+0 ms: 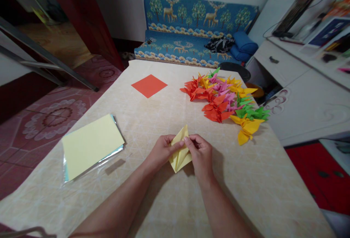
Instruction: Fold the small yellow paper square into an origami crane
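Clamping one yellow paper [178,158] in the grip of left hand [161,151] and right hand [201,154], over the near middle of the worktop [166,110]; looks part-folded, with shaping left to do. Leftward, can count one pack of flat sheets [90,148], not its layers. Farther, see many seemingly finished paper birds [217,108], too crowded to tally, and one unfolded red sheet [149,85].

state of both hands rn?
Left hand: closed, holding the folded yellow paper at its left side.
Right hand: closed, holding the same paper at its right side.
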`<state>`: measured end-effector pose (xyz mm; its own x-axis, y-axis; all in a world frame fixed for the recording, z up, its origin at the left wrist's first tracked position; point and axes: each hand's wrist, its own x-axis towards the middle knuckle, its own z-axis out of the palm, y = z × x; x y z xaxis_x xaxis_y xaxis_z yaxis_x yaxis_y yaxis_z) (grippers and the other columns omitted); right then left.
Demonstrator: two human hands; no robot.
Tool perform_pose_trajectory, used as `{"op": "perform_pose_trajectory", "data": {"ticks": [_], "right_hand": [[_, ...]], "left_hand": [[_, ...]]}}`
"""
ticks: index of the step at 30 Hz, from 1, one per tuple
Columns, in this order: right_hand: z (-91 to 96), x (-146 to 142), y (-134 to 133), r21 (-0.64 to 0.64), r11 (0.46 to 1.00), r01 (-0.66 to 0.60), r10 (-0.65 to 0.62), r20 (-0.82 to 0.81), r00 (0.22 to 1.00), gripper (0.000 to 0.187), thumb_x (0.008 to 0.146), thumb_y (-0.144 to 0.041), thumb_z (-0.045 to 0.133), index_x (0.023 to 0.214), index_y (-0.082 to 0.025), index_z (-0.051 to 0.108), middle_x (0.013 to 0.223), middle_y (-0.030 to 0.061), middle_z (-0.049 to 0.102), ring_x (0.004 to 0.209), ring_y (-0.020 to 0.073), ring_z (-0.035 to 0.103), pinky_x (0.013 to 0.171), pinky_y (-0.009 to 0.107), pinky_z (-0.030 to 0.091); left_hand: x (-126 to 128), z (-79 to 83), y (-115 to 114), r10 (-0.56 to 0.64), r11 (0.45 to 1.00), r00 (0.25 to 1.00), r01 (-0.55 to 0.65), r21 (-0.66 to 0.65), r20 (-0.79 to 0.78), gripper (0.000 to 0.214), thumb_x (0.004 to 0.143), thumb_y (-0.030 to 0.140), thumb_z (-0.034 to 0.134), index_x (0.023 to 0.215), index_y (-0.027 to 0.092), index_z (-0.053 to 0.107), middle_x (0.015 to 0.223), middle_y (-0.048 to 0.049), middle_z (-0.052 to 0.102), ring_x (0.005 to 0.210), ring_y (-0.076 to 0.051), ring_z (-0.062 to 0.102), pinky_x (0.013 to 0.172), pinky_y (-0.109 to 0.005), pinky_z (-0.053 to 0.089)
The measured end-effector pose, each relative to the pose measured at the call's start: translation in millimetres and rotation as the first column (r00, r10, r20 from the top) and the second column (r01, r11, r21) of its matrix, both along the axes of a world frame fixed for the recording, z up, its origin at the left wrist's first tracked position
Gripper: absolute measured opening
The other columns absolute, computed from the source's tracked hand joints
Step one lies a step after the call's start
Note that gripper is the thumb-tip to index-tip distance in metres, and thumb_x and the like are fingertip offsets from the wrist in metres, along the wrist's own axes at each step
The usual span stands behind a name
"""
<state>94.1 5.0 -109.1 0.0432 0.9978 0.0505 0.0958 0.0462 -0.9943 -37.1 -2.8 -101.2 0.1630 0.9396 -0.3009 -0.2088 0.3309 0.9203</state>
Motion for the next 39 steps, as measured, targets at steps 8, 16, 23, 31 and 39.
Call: {"op": "perform_pose_trajectory", "data": {"ticks": [8, 16, 23, 31, 39], "right_hand": [[2.6, 2, 2, -0.007, 0.998, 0.068, -0.069, -0.05, 0.996, 0.017, 0.076, -0.032, 0.062, 0.073, -0.016, 0.061, 0.066, 0.0, 0.06, 0.059, 0.0128, 0.053, 0.054, 0.022, 0.042], [6.7, 7, 7, 0.005, 0.992, 0.127, -0.125, -0.124, 0.984, 0.02, 0.079, -0.036, 0.06, 0.083, -0.017, 0.062, 0.068, -0.0011, 0.058, 0.062, 0.0117, 0.052, 0.057, 0.021, 0.042], [7.4, 1, 3, -0.01, 0.999, 0.043, -0.044, -0.146, 0.988, 0.018, 0.075, -0.033, 0.061, 0.074, -0.016, 0.06, 0.066, -0.0011, 0.057, 0.06, 0.0118, 0.05, 0.054, 0.021, 0.04], [8.4, 2, 2, 0.018, 1.0, 0.005, -0.002, -0.135, 0.991, 0.015, 0.077, -0.031, 0.061, 0.073, -0.017, 0.058, 0.064, -0.0019, 0.055, 0.059, 0.0114, 0.05, 0.054, 0.02, 0.039], [6.5, -2, 1, 0.046, 0.999, 0.025, -0.019, -0.113, 0.993, 0.016, 0.077, -0.03, 0.062, 0.07, -0.017, 0.058, 0.061, -0.0033, 0.053, 0.056, 0.0101, 0.048, 0.052, 0.02, 0.037]], "left_hand": [[-2, -4.2, -2, -0.162, 0.986, 0.986, 0.163, 0.021, -0.042, 0.032, 0.07, 0.04, 0.07, 0.071, 0.008, 0.065, 0.061, -0.0036, 0.061, 0.049, -0.009, 0.05, 0.047, -0.019, 0.035], [-1, -1.9, -2, -0.164, 0.986, 0.982, 0.163, -0.01, -0.094, 0.033, 0.068, 0.041, 0.071, 0.068, 0.008, 0.063, 0.059, -0.0027, 0.06, 0.047, -0.008, 0.048, 0.046, -0.019, 0.034], [-1, 6.3, -1, -0.111, 0.994, 0.994, 0.111, 0.009, -0.023, 0.042, 0.071, 0.05, 0.066, 0.07, 0.008, 0.066, 0.06, -0.0046, 0.062, 0.049, -0.011, 0.052, 0.048, -0.02, 0.035], [-4, 10.2, 2, 0.019, 0.999, 0.994, -0.014, -0.05, 0.108, 0.037, 0.074, 0.047, 0.064, 0.076, 0.011, 0.07, 0.067, -0.0089, 0.069, 0.056, -0.014, 0.059, 0.054, -0.023, 0.041], [-4, 5.9, 2, 0.074, 0.997, 0.99, -0.071, -0.031, 0.116, 0.026, 0.075, 0.037, 0.067, 0.077, 0.012, 0.07, 0.068, -0.0063, 0.069, 0.058, -0.012, 0.059, 0.056, -0.021, 0.041]]}}
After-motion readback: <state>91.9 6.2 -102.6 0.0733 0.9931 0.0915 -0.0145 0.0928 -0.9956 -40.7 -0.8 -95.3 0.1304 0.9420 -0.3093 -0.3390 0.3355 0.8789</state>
